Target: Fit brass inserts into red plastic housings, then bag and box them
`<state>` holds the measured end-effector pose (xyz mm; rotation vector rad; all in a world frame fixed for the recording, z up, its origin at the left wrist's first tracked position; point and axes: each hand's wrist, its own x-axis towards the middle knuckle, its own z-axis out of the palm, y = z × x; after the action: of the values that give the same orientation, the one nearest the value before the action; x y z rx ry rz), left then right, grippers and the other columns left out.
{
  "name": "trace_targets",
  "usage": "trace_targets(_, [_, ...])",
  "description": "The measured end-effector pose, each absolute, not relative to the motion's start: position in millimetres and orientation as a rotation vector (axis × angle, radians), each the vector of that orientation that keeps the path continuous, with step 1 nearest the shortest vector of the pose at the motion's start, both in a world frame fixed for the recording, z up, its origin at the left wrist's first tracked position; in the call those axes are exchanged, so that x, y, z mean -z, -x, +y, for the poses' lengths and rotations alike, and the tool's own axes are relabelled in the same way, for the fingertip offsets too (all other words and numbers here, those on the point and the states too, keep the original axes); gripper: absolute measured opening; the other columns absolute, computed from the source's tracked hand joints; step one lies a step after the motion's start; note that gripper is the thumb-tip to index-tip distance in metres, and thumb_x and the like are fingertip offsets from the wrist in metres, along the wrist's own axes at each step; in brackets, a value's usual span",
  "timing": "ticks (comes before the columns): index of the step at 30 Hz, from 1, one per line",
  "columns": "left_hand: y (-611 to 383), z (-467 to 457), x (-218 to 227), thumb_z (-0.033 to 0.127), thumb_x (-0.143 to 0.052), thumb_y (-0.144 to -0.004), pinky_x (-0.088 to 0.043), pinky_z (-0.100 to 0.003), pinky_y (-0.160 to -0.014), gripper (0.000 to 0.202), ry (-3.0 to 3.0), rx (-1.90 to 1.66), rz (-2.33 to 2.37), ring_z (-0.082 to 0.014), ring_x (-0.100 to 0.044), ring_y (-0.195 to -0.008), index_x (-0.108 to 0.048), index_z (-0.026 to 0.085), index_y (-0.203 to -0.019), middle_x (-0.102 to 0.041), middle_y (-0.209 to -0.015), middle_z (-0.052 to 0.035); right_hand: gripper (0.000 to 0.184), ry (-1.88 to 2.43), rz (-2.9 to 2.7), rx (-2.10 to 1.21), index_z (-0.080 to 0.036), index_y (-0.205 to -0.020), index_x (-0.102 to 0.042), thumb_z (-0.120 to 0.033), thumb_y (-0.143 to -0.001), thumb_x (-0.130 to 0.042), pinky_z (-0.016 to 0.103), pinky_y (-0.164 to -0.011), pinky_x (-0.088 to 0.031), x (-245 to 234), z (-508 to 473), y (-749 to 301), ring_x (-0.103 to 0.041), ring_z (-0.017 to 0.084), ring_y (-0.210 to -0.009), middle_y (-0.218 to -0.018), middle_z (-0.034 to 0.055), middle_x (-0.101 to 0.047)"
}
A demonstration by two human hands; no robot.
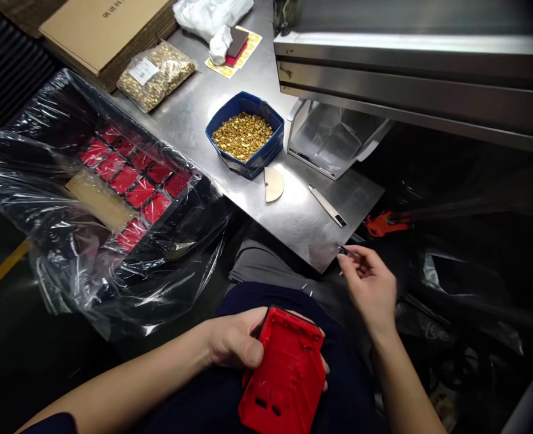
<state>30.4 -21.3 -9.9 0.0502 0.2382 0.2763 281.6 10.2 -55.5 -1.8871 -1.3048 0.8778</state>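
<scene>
My left hand point(239, 340) is closed around a red plastic housing point(289, 367), its thumb on the near side and fingertips showing at the far edge. The open inside of the housing faces up, with small posts and two slots near its lower end. Over the table's front corner, my right hand point(368, 286) pinches a small dark metal tool point(345, 249) with a thin tip; its exact kind is unclear. Near that hand lie a white-handled utility knife point(327, 206) and a cream half-disc point(274, 184). Behind them stands a blue bin point(266, 150) filled with small brass-coloured parts point(243, 135).
At left, a box lined with clear plastic point(158, 301) holds rows of red pieces point(124, 179). A bag of brass parts point(155, 75) and a cardboard box point(104, 30) lie behind. A clear tray point(334, 141) sits beneath a metal shelf point(406, 78). Orange-handled pliers point(386, 224) are at right.
</scene>
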Motion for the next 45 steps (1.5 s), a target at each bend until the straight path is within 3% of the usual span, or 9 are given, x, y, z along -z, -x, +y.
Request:
trace_targets(3, [-31,-20,10,0.049,-0.094,-0.057,-0.049,-0.053,-0.102,0.104,-0.079,-0.270,0.251,-0.0427,-0.061,-0.125,-0.050,0.012,-0.144,-0.060,-0.137,-0.0261,0.032,1.816,-1.168,-1.007,-0.022,-0.119,-0.067,-0.038,-0.091,-0.070,0.023,-0.065,-0.056,9,-4,-276,-0.065,0.013,-0.071,-0.088,0.0017,-0.067])
trace_targets(6, [-31,-19,11,0.049,-0.095,-0.055,-0.049,-0.048,-0.103,0.104,-0.134,-0.245,0.294,-0.0390,-0.062,-0.124,-0.052,0.011,-0.141,-0.059,-0.138,-0.0252,0.030,1.681,-1.414,-1.048,-0.026,-0.119,-0.068,-0.028,-0.090,-0.072,0.021,-0.068,-0.057,-36,-25,-269,-0.066,0.013,-0.075,-0.094,0.0014,-0.069])
trace_targets(10, [-30,-20,11,0.041,-0.097,-0.054,-0.054,-0.034,-0.092,0.089,-0.132,-0.228,0.307,-0.0276,-0.071,-0.103,-0.061,0.008,-0.129,-0.071,-0.117,-0.0169,0.039,1.344,-1.849,-1.061,-0.023,-0.127,-0.063,-0.013,-0.089,-0.067,0.023,-0.078,-0.059,-63,-41,-259,-0.070,0.016,-0.089,-0.106,0.0039,-0.073])
trace_targets(13, [-31,-22,11,0.038,-0.097,-0.053,-0.056,-0.030,-0.086,0.078,-0.105,-0.219,0.318,-0.0209,-0.071,-0.090,-0.065,0.009,-0.118,-0.073,-0.106,-0.0117,0.043,1.222,-2.028,-1.011,-0.018,-0.133,-0.059,-0.009,-0.091,-0.063,0.025,-0.085,-0.060,-64,-40,-255,-0.071,0.018,-0.097,-0.109,0.0059,-0.074])
trace_targets(18, [-34,-21,8,0.045,-0.096,-0.054,-0.057,-0.032,-0.083,0.066,-0.149,-0.202,0.370,-0.0225,-0.070,-0.086,-0.070,0.007,-0.103,-0.072,-0.094,-0.0091,0.036,1.200,-2.139,-0.910,-0.014,-0.131,-0.062,-0.012,-0.096,-0.057,0.027,-0.087,-0.061,-62,-35,-254,-0.072,0.019,-0.099,-0.109,0.0089,-0.075])
trace_targets(25, [-34,-14,0,0.057,-0.090,-0.060,-0.059,-0.042,-0.088,0.063,-0.259,-0.195,0.397,-0.0267,-0.072,-0.086,-0.071,0.011,-0.100,-0.072,-0.092,-0.0089,0.039,1.152,-2.237,-0.799,-0.005,-0.136,-0.060,-0.010,-0.098,-0.055,0.029,-0.090,-0.059,-57,-45,-260,-0.068,0.020,-0.108,-0.115,0.0149,-0.072])
trace_targets(39, [-34,-12,5,0.055,-0.086,-0.069,-0.059,-0.036,-0.087,0.058,-0.286,-0.179,0.327,-0.0241,-0.073,-0.090,-0.072,0.011,-0.105,-0.075,-0.100,-0.0097,0.044,1.123,-2.349,-0.886,-0.003,-0.143,-0.054,-0.019,-0.103,-0.048,0.028,-0.088,-0.059,-65,-35,-267,-0.067,0.020,-0.108,-0.117,0.0162,-0.069])
trace_targets(45, [-35,-8,4,0.056,-0.088,-0.066,-0.058,-0.033,-0.087,0.063,-0.289,-0.146,0.320,-0.0209,-0.071,-0.084,-0.071,0.011,-0.107,-0.074,-0.094,-0.0061,0.065,1.027,-2.443,-0.748,0.000,-0.148,-0.048,-0.047,-0.104,-0.047,0.033,-0.094,-0.058,-61,-40,-276,-0.065,0.027,-0.114,-0.121,0.0196,-0.069])
